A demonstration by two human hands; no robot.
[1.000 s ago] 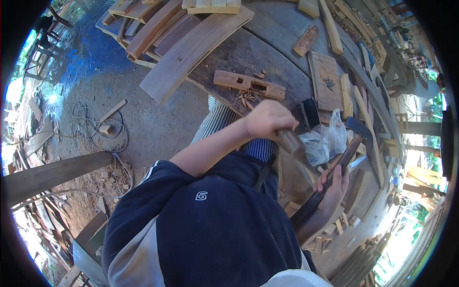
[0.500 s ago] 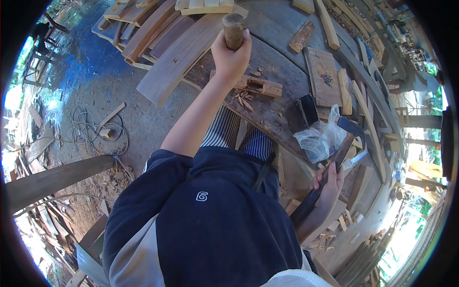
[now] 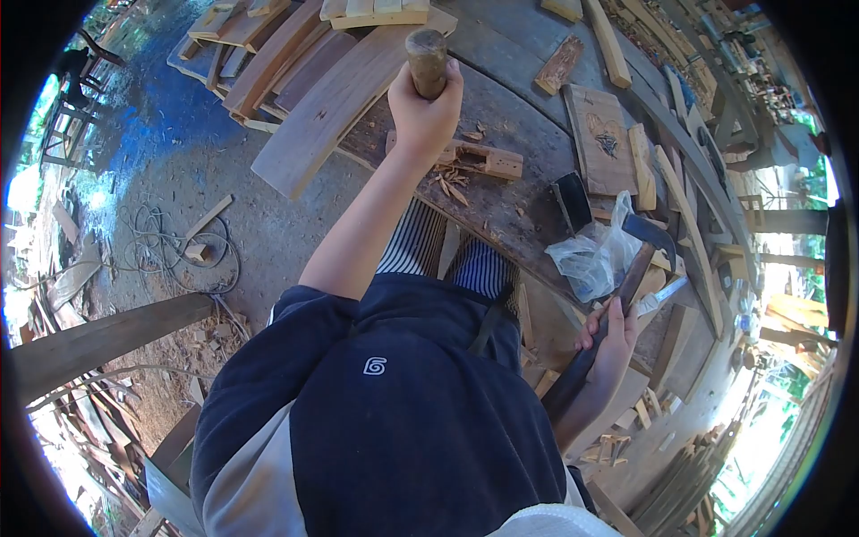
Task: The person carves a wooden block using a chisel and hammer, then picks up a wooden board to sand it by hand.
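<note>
My left hand (image 3: 423, 118) is closed around the thick wooden handle of a chisel (image 3: 427, 63), its round butt facing up at me. Its lower end is hidden behind the hand. Just below that fist, a wooden block (image 3: 504, 164) with a cut-out slot lies on the workbench (image 3: 528, 134), wood chips (image 3: 454, 190) scattered beside it. At the lower right, my right hand (image 3: 611, 336) grips the long dark handle of a hammer (image 3: 637, 273). The hammer's curved metal head points away from me, over a clear plastic bag (image 3: 591, 259).
Curved planks (image 3: 335, 107) are stacked at the bench's left end. A dark, box-like object (image 3: 570, 201) stands near the bag, with a flat board (image 3: 599, 139) behind it. Wood strips (image 3: 689, 233) lie along the right. A coiled cable (image 3: 183, 246) rests on the floor to the left.
The whole view has shifted slightly. Both hands keep the same grips, and the block and chips look the same.
</note>
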